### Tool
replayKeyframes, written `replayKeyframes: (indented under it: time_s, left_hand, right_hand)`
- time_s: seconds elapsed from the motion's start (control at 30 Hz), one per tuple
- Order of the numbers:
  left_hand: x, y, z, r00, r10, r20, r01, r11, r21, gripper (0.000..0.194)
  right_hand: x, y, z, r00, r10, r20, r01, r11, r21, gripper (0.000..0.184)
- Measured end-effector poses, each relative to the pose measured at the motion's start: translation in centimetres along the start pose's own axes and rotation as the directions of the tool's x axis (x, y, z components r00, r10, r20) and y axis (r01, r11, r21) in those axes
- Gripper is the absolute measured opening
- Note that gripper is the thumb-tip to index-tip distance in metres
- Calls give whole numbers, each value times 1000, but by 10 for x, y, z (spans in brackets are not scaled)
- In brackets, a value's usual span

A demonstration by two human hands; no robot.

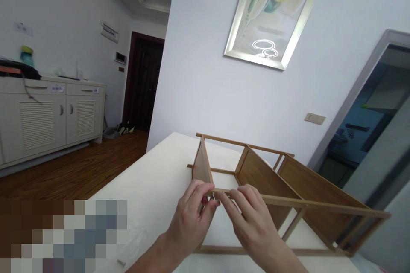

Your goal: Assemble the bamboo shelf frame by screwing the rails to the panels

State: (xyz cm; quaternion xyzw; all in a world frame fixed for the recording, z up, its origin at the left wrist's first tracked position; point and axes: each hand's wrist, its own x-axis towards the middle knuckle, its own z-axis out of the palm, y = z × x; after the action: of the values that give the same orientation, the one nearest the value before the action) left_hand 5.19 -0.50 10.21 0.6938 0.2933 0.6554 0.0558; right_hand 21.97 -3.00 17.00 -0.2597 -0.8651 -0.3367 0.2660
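A wooden shelf rack [333,205] lies on its side on a white table, its brown panels standing between thin rails. My left hand [192,211] is at its near left corner, thumb and forefinger pinched on a small shiny metal piece [213,196] that looks like a screw. My right hand [251,213] meets it from the right, fingers bent and close together over the upper rail, fingertips beside the metal piece. What the right fingers grip is hidden. Both hands are in front of the left end panel [201,160].
The white table [153,175] reaches to the wall. Clear plastic wrapping [136,236] and a small pale piece [121,262] lie near its front left. A white cabinet [48,123] stands at left, a framed picture [272,13] hangs above, and a doorway [358,136] is at right.
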Motion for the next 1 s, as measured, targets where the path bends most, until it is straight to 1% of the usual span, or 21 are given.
replayKeyframes:
  time_s: [0.1, 0.2, 0.27, 0.33, 0.43, 0.5, 0.53, 0.6, 0.63, 0.67, 0.7, 0.77, 0.83, 0.9, 0.93, 1.0]
  left_hand:
    - [0, 2, -3, 1000, -12, 14, 12, 1000, 7, 21]
    - [0, 3, -9, 997, -40, 69, 41, 999, -17, 24]
    - [0, 2, -14, 991, -42, 130, 45, 999, -25, 29]
    - [0, 1, -19, 982, -24, 187, 26, 1000, -5, 37]
    - [-3, -2, -27, 969, -17, 245, 5, 999, 51, 51]
    - [-11, -5, -31, 968, -55, 246, 35, 996, 86, 60]
    - [-17, -7, -33, 970, -89, 225, 67, 992, 104, 63]
    - [-33, -13, -37, 971, -176, 160, 153, 978, 145, 62]
    - [-42, -16, -38, 964, -227, 138, 203, 965, 169, 57]
    - [-52, -19, -39, 950, -280, 139, 251, 948, 197, 50]
    - [-61, -23, -39, 928, -333, 168, 292, 929, 228, 42]
    - [-77, -28, -38, 862, -418, 288, 338, 896, 289, 30]
    - [-89, -32, -34, 781, -481, 399, 358, 867, 346, 30]
    - [-97, -34, -31, 713, -528, 462, 368, 842, 394, 34]
    - [-100, -34, -30, 687, -544, 482, 369, 832, 414, 35]
    - [-104, -32, -28, 648, -563, 513, 363, 820, 442, 33]
  right_hand:
    - [11, 1, -7, 999, -24, 34, 24, 1000, 3, 23]
    - [18, 4, -10, 999, -12, 49, 8, 998, 64, 22]
    - [20, 6, -11, 998, -12, 59, 6, 995, 98, 24]
    - [23, 5, -13, 998, -12, 57, 5, 993, 121, 25]
    - [24, -4, -19, 999, -16, 40, 9, 988, 156, 25]
    - [18, -15, -22, 1000, -16, 27, 10, 982, 190, 27]
    - [11, -21, -23, 1000, -13, 20, 9, 978, 211, 28]
    - [-7, -34, -18, 1000, -7, 17, 2, 966, 257, 31]
    - [-19, -40, -14, 1000, -2, 15, -2, 960, 281, 32]
    - [-31, -46, -7, 999, -1, 36, -9, 954, 299, 33]
    - [-44, -52, 1, 998, 2, 70, -23, 952, 307, 34]
    - [-69, -61, 22, 991, 22, 131, -63, 947, 315, 31]
    - [-88, -70, 43, 979, 41, 201, -107, 937, 333, 25]
    - [-100, -76, 61, 973, 64, 224, -143, 923, 358, 18]
    - [-103, -79, 68, 970, 75, 232, -159, 914, 373, 16]
    - [-107, -83, 78, 965, 96, 243, -189, 898, 398, 14]
